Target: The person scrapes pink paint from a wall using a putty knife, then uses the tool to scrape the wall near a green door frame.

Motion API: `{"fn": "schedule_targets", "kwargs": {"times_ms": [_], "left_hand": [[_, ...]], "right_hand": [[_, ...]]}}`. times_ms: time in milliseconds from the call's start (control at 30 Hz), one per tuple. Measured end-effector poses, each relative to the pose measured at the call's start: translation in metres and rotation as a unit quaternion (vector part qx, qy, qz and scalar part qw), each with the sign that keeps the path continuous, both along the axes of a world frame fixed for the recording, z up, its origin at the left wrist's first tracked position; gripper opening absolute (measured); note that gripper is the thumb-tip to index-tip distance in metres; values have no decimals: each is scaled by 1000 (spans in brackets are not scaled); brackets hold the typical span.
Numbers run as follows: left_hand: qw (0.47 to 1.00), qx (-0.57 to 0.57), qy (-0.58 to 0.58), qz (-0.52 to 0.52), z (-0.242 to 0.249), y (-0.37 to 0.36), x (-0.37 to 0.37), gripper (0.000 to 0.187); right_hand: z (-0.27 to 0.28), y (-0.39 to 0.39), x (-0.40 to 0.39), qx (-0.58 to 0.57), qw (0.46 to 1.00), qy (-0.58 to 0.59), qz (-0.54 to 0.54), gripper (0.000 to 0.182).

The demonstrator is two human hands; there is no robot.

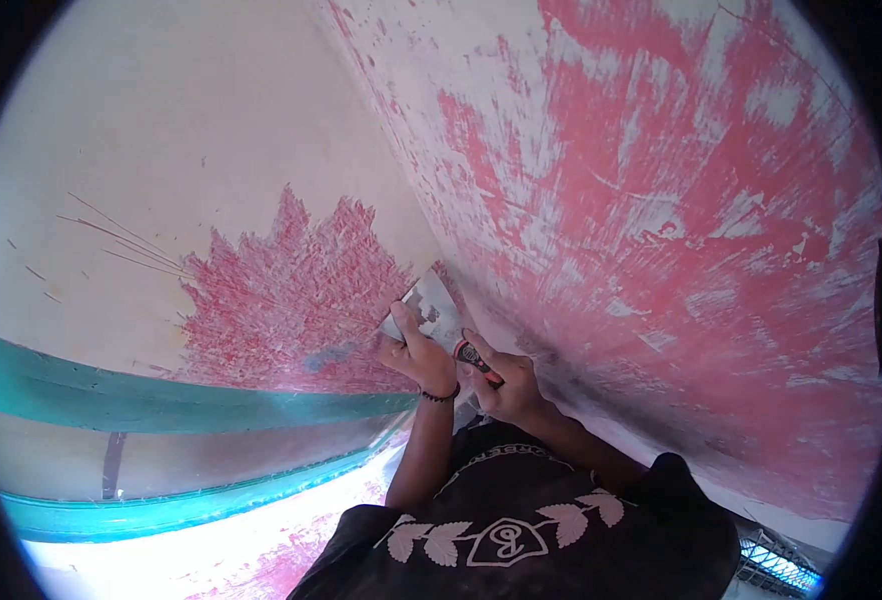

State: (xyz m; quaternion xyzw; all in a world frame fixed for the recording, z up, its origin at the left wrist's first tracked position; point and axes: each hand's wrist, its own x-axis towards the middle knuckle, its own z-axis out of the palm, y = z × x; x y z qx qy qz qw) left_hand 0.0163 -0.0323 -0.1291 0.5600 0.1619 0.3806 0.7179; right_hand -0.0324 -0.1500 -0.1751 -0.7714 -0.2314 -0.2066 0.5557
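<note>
The scraper (429, 312), a broad metal blade with a red-and-black handle, is pressed flat against the wall right in the corner where the two walls meet, near the middle of the view. The left hand (419, 358) bears down on the blade with its fingers spread over the metal, while the right hand (506, 385) is clenched round the handle just beside it. To the left, the cream wall (161, 150) has one jagged patch scraped back to red (281, 300) beside the blade; most of its pale coat looks untouched, so I'd judge that side barely begun. The right wall (661, 200) is much further on, mostly red with white streaks left. A teal band (161, 400) runs below the patch.
</note>
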Motion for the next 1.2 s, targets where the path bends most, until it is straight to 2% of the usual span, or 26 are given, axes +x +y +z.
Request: {"fn": "schedule_targets", "kwargs": {"times_ms": [200,300,400,533,600,667,733,833,933,967,1000,1067,1167,1200], "left_hand": [[1000,22,-10,-19,-40,-8,-5,33],[993,-55,6,-100,0,-26,-21,30],[992,-62,3,-112,-6,-21,-21,31],[993,12,1,-121,-9,-12,-18,35],[992,19,6,-125,-12,-10,-22,34],[994,-25,9,-107,-18,-15,-21,32],[994,-30,-5,-102,-4,-17,-15,32],[995,0,-5,-104,14,-9,-20,32],[995,5,0,-96,6,-8,-15,31],[997,10,-2,-78,-20,-9,-15,31],[998,14,1,-59,-22,-11,-16,30],[996,0,8,-86,-22,-8,-14,30],[996,6,18,-83,-33,-7,-16,29],[997,16,20,-78,-30,-6,-17,28]], "right_hand": [[-3,-7,6,-11,1000,-2,10,52],[-11,-3,8,7,1000,-22,19,52],[-9,-3,6,11,1000,-3,29,51],[9,-5,-4,-12,998,53,28,50],[0,-3,-2,-13,1000,18,17,50],[-8,-1,6,-8,1000,-29,6,50],[-5,3,8,3,997,-71,-2,51],[31,2,2,-34,990,133,34,50],[12,2,9,-6,997,-71,-11,51],[-7,2,6,3,999,-41,3,52],[-6,2,5,1,999,-32,4,51],[0,1,2,-4,1000,-11,6,51],[3,-5,-4,-25,995,89,31,50],[-2,-4,-4,-17,998,61,26,50]]}}
